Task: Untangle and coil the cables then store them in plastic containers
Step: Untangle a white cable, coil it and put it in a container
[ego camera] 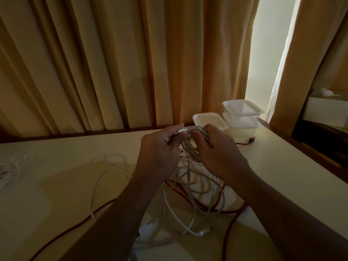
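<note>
Tan curtains (113, 63) hang behind the pale table (47, 176); a white box (325, 110) sits on a dark shelf (320, 137)

Pale table (56, 185) bears tangled cables (190, 200) and plastic containers (243, 117).

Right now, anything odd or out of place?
Nothing spilled or damaged. White cables and a red cable lie tangled on the table below the left hand and right hand, which hold a coil; the plastic containers stand upright, lids on.
</note>
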The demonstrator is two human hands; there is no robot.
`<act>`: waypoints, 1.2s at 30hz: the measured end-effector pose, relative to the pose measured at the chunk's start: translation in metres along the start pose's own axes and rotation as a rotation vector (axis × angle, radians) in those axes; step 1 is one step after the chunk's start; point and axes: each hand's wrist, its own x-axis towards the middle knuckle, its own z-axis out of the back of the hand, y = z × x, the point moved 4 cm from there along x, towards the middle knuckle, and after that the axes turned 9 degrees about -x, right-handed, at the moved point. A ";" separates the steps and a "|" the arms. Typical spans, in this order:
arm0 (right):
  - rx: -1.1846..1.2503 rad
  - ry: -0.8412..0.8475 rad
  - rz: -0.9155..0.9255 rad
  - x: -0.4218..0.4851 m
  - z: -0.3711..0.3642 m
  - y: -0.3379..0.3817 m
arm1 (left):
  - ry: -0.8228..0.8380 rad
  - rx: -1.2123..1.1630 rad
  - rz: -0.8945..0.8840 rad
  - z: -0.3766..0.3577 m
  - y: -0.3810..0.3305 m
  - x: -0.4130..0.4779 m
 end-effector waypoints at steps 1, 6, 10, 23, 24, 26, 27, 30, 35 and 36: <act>0.007 -0.001 -0.007 0.000 0.001 -0.001 | -0.038 0.011 -0.035 0.001 -0.001 -0.001; -0.012 0.004 -0.034 0.003 0.003 -0.007 | -0.145 -0.095 -0.052 0.005 -0.006 -0.005; 0.253 -0.001 -0.175 0.004 -0.001 -0.012 | -0.089 -0.147 -0.082 -0.011 -0.016 -0.010; 0.644 0.125 -0.202 -0.004 -0.005 -0.001 | 0.032 -0.880 0.503 -0.013 0.003 -0.002; 0.667 0.131 -0.208 -0.004 -0.005 -0.001 | 0.048 -0.935 0.544 -0.014 0.003 -0.002; 0.717 0.145 -0.218 -0.005 -0.005 0.000 | 0.085 -1.001 0.608 -0.013 0.003 0.000; 0.747 0.158 -0.225 -0.005 -0.006 0.000 | 0.114 -1.013 0.625 -0.012 0.005 0.000; 0.793 0.204 -0.262 -0.007 -0.011 -0.001 | 0.232 -0.969 0.590 -0.010 0.009 0.001; 0.755 0.271 -0.230 -0.009 -0.013 0.001 | 0.218 -0.767 0.487 -0.001 0.015 0.004; 0.738 0.268 -0.214 -0.008 -0.011 0.002 | 0.209 -0.751 0.473 0.001 0.015 0.005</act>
